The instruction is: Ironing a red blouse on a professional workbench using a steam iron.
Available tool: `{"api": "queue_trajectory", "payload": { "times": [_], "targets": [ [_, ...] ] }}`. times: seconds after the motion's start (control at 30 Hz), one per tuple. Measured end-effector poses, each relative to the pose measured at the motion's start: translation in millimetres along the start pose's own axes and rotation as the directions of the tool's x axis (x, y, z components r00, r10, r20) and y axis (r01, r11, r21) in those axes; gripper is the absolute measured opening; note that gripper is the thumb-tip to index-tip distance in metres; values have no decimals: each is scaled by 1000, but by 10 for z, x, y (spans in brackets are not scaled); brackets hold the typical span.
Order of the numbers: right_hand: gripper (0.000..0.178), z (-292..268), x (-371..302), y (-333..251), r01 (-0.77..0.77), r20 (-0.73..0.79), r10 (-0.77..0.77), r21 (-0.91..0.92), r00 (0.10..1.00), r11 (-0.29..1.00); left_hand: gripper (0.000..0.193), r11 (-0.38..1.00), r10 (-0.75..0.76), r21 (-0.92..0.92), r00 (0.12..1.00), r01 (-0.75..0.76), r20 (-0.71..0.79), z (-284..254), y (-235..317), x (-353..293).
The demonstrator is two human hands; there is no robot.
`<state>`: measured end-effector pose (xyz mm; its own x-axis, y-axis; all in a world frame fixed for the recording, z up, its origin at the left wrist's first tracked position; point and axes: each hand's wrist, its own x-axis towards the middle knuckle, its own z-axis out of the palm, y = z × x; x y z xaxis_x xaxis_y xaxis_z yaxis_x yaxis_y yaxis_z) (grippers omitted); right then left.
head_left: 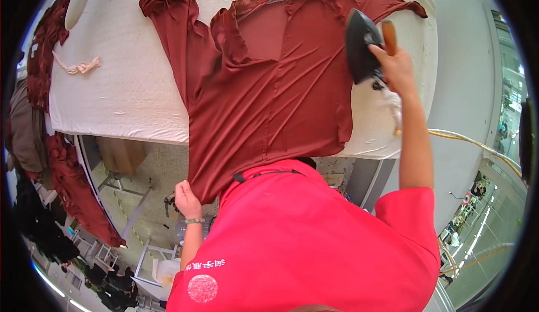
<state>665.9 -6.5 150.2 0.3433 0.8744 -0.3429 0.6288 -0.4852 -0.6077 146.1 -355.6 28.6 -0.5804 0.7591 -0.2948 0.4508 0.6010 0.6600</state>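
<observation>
A dark red satin blouse (281, 93) lies spread over the white padded table (118, 96), its ruffled collar toward the far edge and its hem hanging over the near edge. My left hand (188, 200) is closed on the hem's lower left corner, below the table's edge. With my right hand (397, 68) I grip a black steam iron (362, 45) by its wooden handle (389, 37). The iron is at the blouse's right side, by the right sleeve; whether it touches the cloth I cannot tell.
A pale twisted cloth strip (78, 64) lies on the table's left part. More dark red garments (78, 186) and dark clothes hang at the left. A cardboard box (120, 154) stands under the table. At the right a yellowish hose (477, 143) runs past the table.
</observation>
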Motion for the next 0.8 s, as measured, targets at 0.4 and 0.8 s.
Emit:
{"api": "queue_trajectory", "payload": {
  "times": [0.4, 0.8],
  "targets": [
    [41, -679, -203, 1595, -270, -60, 264, -230, 963, 935, 40, 557, 818, 132, 569, -820, 80, 1172, 2476, 1863],
    [41, -780, -7, 1501, -181, -210, 94, -448, 973, 875, 36, 741, 626, 188, 764, -645, 154, 1676, 3452, 2321]
  ]
}}
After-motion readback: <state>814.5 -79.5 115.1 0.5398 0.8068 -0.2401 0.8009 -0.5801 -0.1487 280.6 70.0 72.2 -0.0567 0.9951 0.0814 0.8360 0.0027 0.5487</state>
